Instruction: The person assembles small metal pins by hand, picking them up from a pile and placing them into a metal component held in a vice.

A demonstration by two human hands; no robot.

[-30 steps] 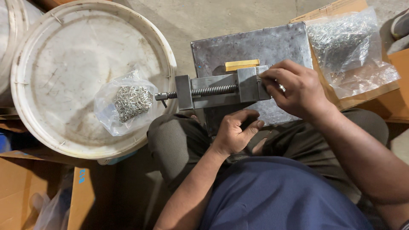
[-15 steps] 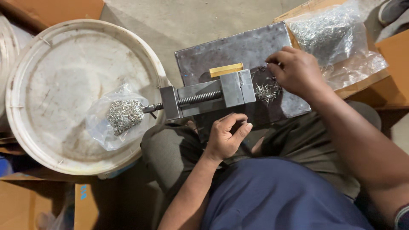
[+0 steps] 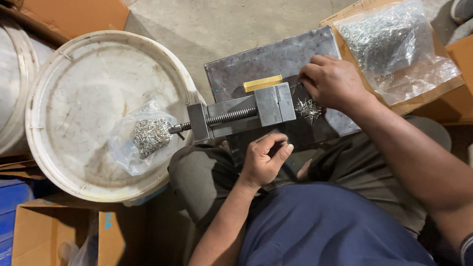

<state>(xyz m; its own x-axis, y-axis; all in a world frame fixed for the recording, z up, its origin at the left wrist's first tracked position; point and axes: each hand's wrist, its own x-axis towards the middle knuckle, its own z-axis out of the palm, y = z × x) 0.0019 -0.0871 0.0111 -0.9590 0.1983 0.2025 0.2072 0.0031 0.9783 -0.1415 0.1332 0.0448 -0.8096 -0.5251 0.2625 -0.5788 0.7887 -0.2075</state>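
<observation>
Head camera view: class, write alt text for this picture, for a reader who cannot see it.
A seated person's right hand picks at a small heap of metal pins on a steel plate beside a small grey vise; the left hand rests curled below it. A bag of pins lies on a white bucket lid.

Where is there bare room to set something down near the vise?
Free: the white round bucket lid above and left of the clear bag of metal pieces; the grey steel plate behind the yellow block. Crowded: right of the grey steel vise, where loose pins and the right hand sit.
</observation>
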